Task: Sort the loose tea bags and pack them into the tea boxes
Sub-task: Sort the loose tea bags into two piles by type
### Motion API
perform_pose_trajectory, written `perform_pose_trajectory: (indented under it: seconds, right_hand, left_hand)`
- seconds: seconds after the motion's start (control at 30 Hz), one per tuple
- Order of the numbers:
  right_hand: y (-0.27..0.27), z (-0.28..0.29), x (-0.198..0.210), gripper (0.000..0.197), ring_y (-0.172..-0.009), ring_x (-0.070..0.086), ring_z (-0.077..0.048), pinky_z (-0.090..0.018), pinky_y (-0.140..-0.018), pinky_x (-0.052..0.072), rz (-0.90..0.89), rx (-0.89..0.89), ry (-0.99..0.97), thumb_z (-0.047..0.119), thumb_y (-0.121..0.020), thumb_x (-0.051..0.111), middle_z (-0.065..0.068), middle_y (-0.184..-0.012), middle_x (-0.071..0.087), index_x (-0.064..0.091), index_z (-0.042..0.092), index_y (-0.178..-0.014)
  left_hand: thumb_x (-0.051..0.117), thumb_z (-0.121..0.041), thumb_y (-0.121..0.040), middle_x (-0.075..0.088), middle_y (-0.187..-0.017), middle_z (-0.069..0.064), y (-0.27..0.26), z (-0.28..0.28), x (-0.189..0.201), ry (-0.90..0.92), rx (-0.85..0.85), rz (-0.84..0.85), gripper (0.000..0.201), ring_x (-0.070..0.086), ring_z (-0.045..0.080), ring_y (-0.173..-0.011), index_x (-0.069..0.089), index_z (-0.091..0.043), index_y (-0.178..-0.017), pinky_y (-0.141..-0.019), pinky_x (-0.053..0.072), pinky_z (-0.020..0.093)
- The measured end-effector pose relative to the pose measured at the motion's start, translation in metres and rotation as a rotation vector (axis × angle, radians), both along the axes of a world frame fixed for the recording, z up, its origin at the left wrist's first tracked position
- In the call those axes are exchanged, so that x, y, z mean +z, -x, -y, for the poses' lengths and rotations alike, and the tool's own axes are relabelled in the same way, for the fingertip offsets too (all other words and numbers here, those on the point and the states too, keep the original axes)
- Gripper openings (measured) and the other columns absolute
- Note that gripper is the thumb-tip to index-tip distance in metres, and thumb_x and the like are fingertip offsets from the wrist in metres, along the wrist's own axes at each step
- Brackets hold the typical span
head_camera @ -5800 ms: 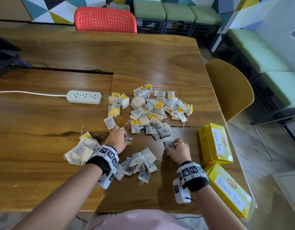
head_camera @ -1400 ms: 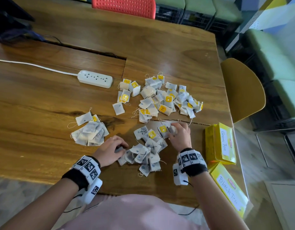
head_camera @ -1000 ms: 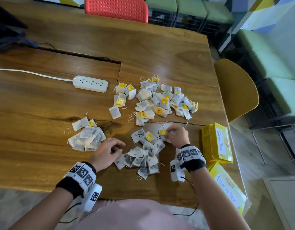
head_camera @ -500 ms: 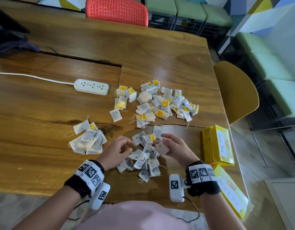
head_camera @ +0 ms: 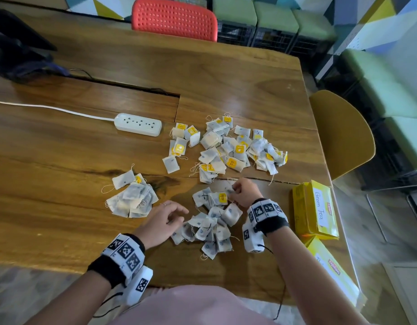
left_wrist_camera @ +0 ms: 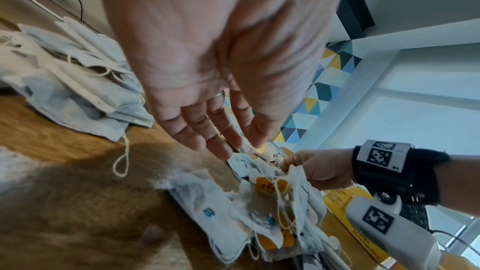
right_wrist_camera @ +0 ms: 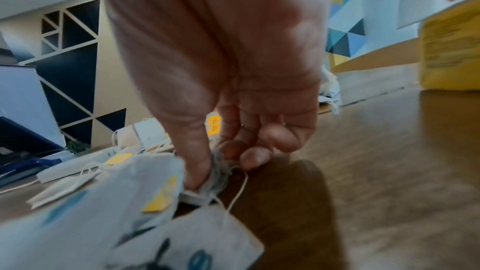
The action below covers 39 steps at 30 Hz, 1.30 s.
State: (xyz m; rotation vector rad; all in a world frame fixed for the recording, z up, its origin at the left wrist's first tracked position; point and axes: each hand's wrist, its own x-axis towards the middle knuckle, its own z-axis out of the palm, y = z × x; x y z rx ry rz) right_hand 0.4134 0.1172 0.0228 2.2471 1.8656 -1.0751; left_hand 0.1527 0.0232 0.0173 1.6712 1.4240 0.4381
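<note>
Tea bags lie in three groups on the wooden counter (head_camera: 226,73), the largest surface in the head view. The widest group, an unsorted heap (head_camera: 235,146) showing many yellow tags, sits toward the far middle of the counter, just beyond a crack in the wood. A nearer heap (head_camera: 209,221) lies between the two hands, close to the counter's front edge; several of its bags carry pen marks, and one yellow tag faces up at its far end. A smaller stack (head_camera: 131,199) of pale bags rests to the left, apart from the others. Two yellow tea boxes stand at the right edge: the box labelled "Green Tea" (head_camera: 316,207) lies farther away, and a second box (head_camera: 334,275), its label only partly in view, lies nearer, touching the first. A white power strip (head_camera: 138,124) with its cord lies left of the unsorted heap. The left hand (head_camera: 161,221) hangs just above the counter between the stack and the nearer heap, fingers relaxed and held together, pointing toward the heap and grasping nothing; in the left wrist view the fingertips (left_wrist_camera: 223,151) come close to the bags. The right hand (head_camera: 246,191), at the far end of the nearer heap, pinches one tea bag (right_wrist_camera: 217,171) between thumb and curled fingers, with its string trailing down onto the wood.
</note>
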Motion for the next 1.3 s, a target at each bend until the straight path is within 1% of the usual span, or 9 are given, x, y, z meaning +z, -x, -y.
perform_pose_trajectory:
  seconds: [0.2,0.37,0.47,0.63,0.8,0.9,1.0,1.1,1.3]
  right_hand:
    - [-0.027,0.019,0.002,0.018,-0.077,0.05,-0.014,-0.017,-0.054,0.033,-0.038,-0.048,-0.029,0.022,-0.085,0.07,0.006,-0.077,0.051,0.053,0.016,-0.084]
    - [-0.03,0.034,0.007,0.018,-0.074,0.052,-0.015,-0.016,-0.055,0.036,-0.114,-0.085,-0.103,0.017,-0.083,0.071,0.006,-0.072,0.054,0.054,0.017,-0.076]
    - [-0.024,0.039,0.019,0.021,-0.063,0.055,-0.001,-0.011,-0.051,0.035,-0.195,-0.117,-0.165,0.017,-0.082,0.073,0.008,-0.07,0.055,0.053,0.016,-0.074]
    - [-0.01,0.049,0.054,0.037,-0.057,0.047,-0.001,-0.013,-0.053,0.038,-0.307,-0.12,-0.343,0.022,-0.066,0.087,0.009,-0.066,0.055,0.052,0.02,-0.076]
    - [0.006,0.053,0.076,0.033,-0.054,0.05,0.005,-0.007,-0.051,0.039,-0.387,-0.018,-0.388,0.014,-0.061,0.089,0.007,-0.061,0.057,0.06,0.013,-0.077]
    - [0.01,0.052,0.074,0.023,-0.063,0.056,0.002,-0.009,-0.057,0.042,-0.45,0.052,-0.397,0.014,-0.068,0.085,0.008,-0.066,0.062,0.064,0.018,-0.075]
    - [0.014,0.053,0.067,0.016,-0.071,0.067,-0.012,-0.025,-0.069,0.056,-0.637,0.09,-0.299,0.008,-0.075,0.078,0.0,-0.076,0.071,0.067,0.017,-0.082]
    - [0.015,0.055,0.062,0.018,-0.08,0.07,-0.021,-0.032,-0.078,0.058,-0.694,0.105,-0.197,0.008,-0.077,0.077,-0.003,-0.085,0.074,0.069,0.016,-0.091]
    - [-0.001,0.05,0.04,0.013,-0.083,0.067,-0.005,-0.016,-0.076,0.053,-0.421,0.104,-0.175,0.017,-0.083,0.073,0.005,-0.09,0.071,0.066,0.019,-0.094]
  left_hand:
    - [0.059,-0.02,-0.092,0.056,-0.108,-0.016,-0.003,-0.003,0.006,0.011,0.01,0.038,0.019,0.055,0.002,-0.091,0.062,-0.038,-0.099,-0.075,0.04,0.012]
    - [0.061,-0.018,-0.091,0.058,-0.106,-0.016,-0.017,-0.012,0.016,-0.021,0.0,0.074,0.018,0.057,-0.002,-0.087,0.065,-0.031,-0.102,-0.072,0.042,0.009]
    - [0.062,-0.015,-0.091,0.059,-0.105,-0.015,-0.025,-0.016,0.022,-0.037,-0.006,0.106,0.017,0.055,-0.006,-0.087,0.067,-0.026,-0.102,-0.069,0.041,0.006]
    - [0.063,-0.02,-0.09,0.059,-0.103,-0.011,-0.032,-0.019,0.029,-0.053,0.003,0.14,0.016,0.057,0.001,-0.08,0.065,-0.033,-0.1,-0.068,0.044,0.012]
    - [0.064,-0.023,-0.09,0.055,-0.11,-0.015,-0.043,-0.022,0.036,-0.094,-0.025,0.124,0.025,0.053,-0.004,-0.101,0.06,-0.031,-0.113,-0.082,0.043,0.008]
    - [0.067,-0.024,-0.088,0.057,-0.122,-0.014,-0.049,-0.022,0.038,-0.033,-0.024,0.219,0.038,0.051,-0.004,-0.116,0.054,-0.029,-0.124,-0.095,0.047,0.018]
    - [0.07,-0.024,-0.086,0.059,-0.12,-0.015,-0.057,-0.019,0.046,-0.004,-0.022,0.305,0.046,0.055,-0.005,-0.111,0.051,-0.029,-0.127,-0.087,0.047,0.01]
    - [0.069,-0.028,-0.086,0.064,-0.109,-0.013,-0.054,-0.02,0.045,-0.024,-0.008,0.211,0.04,0.061,0.002,-0.098,0.054,-0.032,-0.123,-0.079,0.048,0.013]
    - [0.063,-0.019,-0.09,0.063,-0.103,-0.014,0.009,-0.034,0.032,-0.207,0.126,-0.058,0.023,0.055,-0.005,-0.09,0.066,-0.025,-0.112,-0.08,0.044,0.01]
